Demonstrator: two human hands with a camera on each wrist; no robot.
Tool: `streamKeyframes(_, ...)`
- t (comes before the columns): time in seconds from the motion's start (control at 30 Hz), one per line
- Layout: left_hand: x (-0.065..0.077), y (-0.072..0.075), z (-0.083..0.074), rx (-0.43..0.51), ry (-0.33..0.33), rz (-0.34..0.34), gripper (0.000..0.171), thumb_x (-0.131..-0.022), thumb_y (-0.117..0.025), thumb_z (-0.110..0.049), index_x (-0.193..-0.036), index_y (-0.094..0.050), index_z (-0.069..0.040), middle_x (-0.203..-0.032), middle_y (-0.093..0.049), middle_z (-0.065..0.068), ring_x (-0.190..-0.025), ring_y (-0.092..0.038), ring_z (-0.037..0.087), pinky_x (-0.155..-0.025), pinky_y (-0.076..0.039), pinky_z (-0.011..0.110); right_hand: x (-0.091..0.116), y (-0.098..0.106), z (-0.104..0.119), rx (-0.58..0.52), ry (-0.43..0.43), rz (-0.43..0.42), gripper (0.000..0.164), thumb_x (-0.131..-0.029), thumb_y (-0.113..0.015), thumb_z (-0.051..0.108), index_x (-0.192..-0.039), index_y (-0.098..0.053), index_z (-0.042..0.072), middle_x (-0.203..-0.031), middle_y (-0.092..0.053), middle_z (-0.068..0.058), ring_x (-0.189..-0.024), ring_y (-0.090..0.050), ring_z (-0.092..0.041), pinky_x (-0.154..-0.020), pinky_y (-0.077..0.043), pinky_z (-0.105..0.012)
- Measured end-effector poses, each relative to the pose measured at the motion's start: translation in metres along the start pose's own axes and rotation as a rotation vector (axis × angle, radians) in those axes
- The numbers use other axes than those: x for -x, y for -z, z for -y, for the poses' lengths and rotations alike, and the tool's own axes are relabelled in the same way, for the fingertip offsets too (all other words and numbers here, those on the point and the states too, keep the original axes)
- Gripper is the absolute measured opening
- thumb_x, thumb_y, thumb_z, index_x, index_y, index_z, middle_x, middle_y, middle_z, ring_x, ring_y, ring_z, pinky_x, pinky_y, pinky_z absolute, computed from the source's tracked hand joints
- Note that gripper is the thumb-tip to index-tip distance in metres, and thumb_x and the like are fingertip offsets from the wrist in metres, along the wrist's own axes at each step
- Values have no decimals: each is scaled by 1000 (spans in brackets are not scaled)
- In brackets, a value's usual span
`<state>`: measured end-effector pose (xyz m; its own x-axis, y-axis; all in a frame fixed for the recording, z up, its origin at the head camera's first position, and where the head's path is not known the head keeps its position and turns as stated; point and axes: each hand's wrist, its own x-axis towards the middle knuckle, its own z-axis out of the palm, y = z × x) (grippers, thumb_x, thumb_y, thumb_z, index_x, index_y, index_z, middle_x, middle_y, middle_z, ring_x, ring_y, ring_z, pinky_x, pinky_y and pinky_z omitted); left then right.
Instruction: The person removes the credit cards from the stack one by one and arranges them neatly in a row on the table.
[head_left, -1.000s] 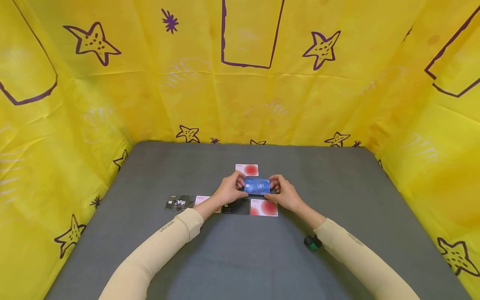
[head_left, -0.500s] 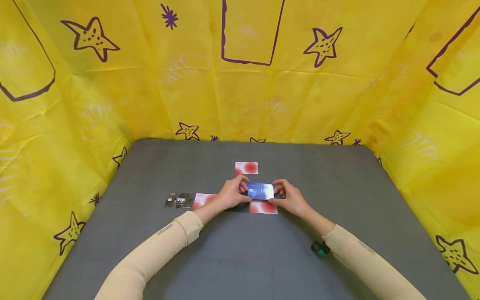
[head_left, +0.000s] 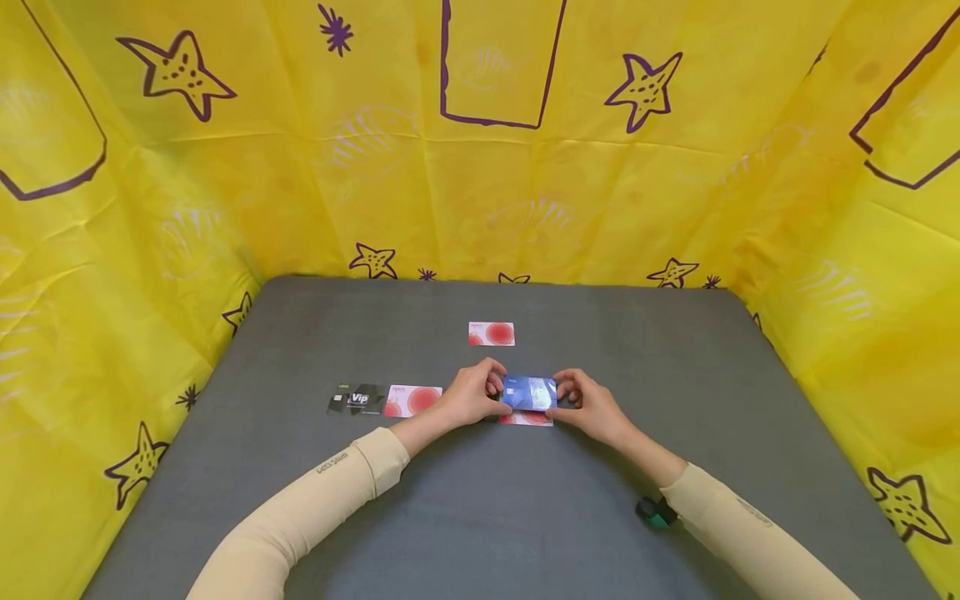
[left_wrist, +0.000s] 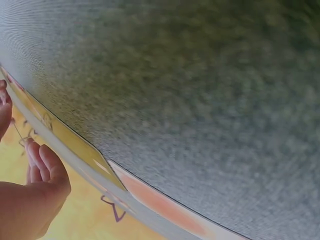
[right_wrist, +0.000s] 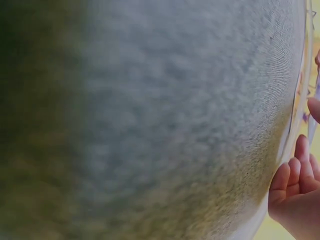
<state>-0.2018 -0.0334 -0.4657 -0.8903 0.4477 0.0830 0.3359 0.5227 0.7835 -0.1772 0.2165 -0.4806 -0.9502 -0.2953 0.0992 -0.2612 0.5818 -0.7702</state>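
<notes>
A blue card (head_left: 529,393), glossy with a chip, is held level by its two short ends. My left hand (head_left: 472,395) pinches its left end between thumb and fingers, while my right hand (head_left: 596,410) pinches the right end. Beneath and just nearer than it, a white card with red circles (head_left: 527,420) shows only its lower strip. In the left wrist view the left hand (left_wrist: 37,195) appears at the edge; the right wrist view catches the right hand (right_wrist: 297,192) and a sliver of the card. Whether the blue card touches the one beneath cannot be told.
Left along the same row lie a black Vip card (head_left: 356,400) and another red-and-white card (head_left: 414,401); a dark card is mostly hidden by the left hand. Farther back lies one more red-and-white card (head_left: 492,334). Yellow patterned cloth (head_left: 480,200) borders the grey table (head_left: 480,517).
Both hands have brought the blue card nearer to the person and slightly right. It now overlaps the rightmost red-and-white card in the row from the head view.
</notes>
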Motion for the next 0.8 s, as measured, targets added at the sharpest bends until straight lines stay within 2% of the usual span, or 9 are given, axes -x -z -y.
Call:
streamKeyframes(0.3, 0, -5, -10, 25, -9, 28, 53, -67, -87, -6, -110, -58, 2, -87, -64, 5, -79, -58, 16, -74, -46, 22, 11, 5, -5, 25, -18, -29, 52, -75, -85, 20, -118, -59, 7, -92, -66, 0, -83, -55, -17, -73, -43, -25)
streamKeyframes(0.43, 0, -9, -13, 9, -16, 44, 53, -67, -88, -8, -110, -58, 2, -87, -64, 5, -79, -57, 16, -74, -46, 22, 15, 8, -7, 38, -12, -27, 51, -75, -85, 20, -118, -60, 7, -91, -66, 1, -83, -56, -18, -73, -44, -26)
streamKeyframes(0.6, -2, -14, -15, -55, -27, 57, 53, -66, -90, -12, -108, -60, 1, -87, -65, 6, -79, -58, 15, -74, -45, 24, 21, 13, -10, 42, -16, -10, 51, -76, -85, 21, -118, -60, 8, -92, -66, 2, -84, -56, -18, -74, -45, -27)
streamKeyframes(0.8, -7, -20, -22, -164, -36, 82, 52, -64, -90, -21, -105, -63, -4, -88, -64, 2, -84, -49, 17, -78, -39, 27, 27, 19, -15, 34, -32, -12, 50, -75, -86, 19, -117, -60, 9, -91, -66, 2, -84, -57, -17, -75, -46, -26)
